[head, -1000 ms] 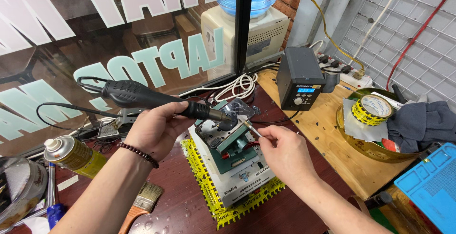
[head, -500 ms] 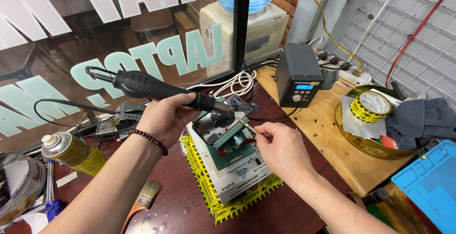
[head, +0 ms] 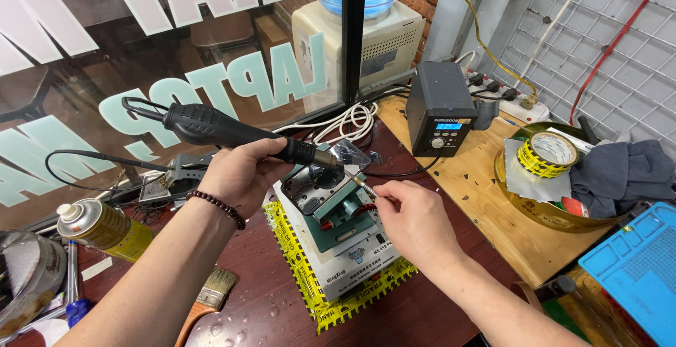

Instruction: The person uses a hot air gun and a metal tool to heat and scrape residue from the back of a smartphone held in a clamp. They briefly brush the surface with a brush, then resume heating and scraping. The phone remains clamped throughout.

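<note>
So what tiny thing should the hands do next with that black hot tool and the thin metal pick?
Probably ease the thin metal tweezers in the right hand down to the dark board piece clamped in the green holder, since the black hot-air wand in the left hand already points there.

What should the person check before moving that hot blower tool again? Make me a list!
1. Left hand grips the hot air tool on its black handle: ok.
2. Nozzle points at the part on the green holder: ok.
3. Right hand holds the tweezers by the part: ok.
4. Spray can lies away from the nozzle: ok.
5. Station display lit: ok.
6. Air temperature: cannot tell.
</note>
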